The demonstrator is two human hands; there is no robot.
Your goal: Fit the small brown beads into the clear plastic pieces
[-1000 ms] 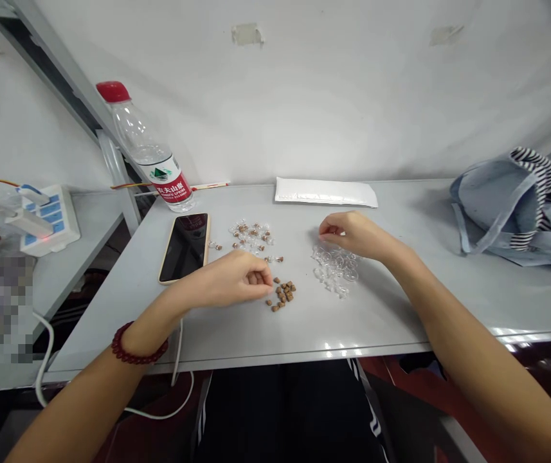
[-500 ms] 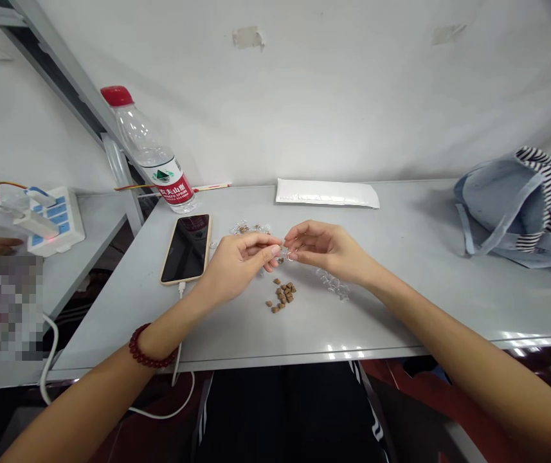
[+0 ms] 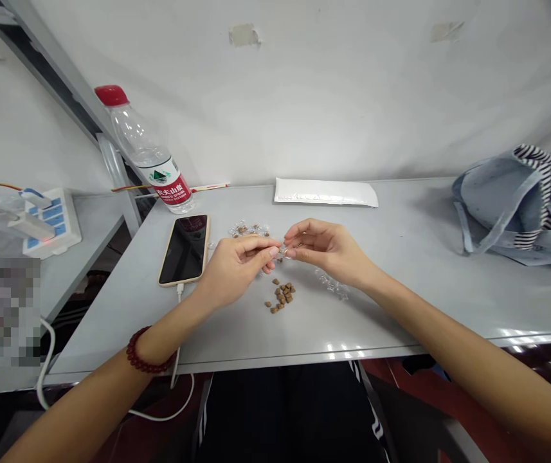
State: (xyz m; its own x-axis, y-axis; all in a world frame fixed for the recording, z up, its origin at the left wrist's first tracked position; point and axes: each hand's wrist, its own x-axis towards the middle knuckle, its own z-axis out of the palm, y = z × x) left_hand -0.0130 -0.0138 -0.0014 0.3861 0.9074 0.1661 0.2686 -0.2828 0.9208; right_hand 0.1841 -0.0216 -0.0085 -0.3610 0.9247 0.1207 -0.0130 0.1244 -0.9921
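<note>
My left hand (image 3: 240, 269) and my right hand (image 3: 327, 249) meet over the middle of the table, fingertips pinched. Between them is a small clear plastic piece (image 3: 283, 251), mostly hidden by the fingers, so its exact kind cannot be made out. Just in front of the hands lies a loose pile of small brown chunks (image 3: 283, 296). Behind my left hand are several clear plastic pieces with brown bits in or among them (image 3: 249, 229). More clear plastic pieces (image 3: 333, 285) lie below my right hand.
A phone (image 3: 184, 249) on a white cable (image 3: 179, 295) lies left of my hands. Behind it stands a water bottle (image 3: 162, 173) with a red cap. A flat white packet (image 3: 326, 193) rests by the wall. To the right is a blue bag (image 3: 492, 199); a power strip (image 3: 56, 218) sits far left.
My fingertips have drawn slightly closer together around the clear piece. The whole view has shifted a little; the things on the table stay where they were.
</note>
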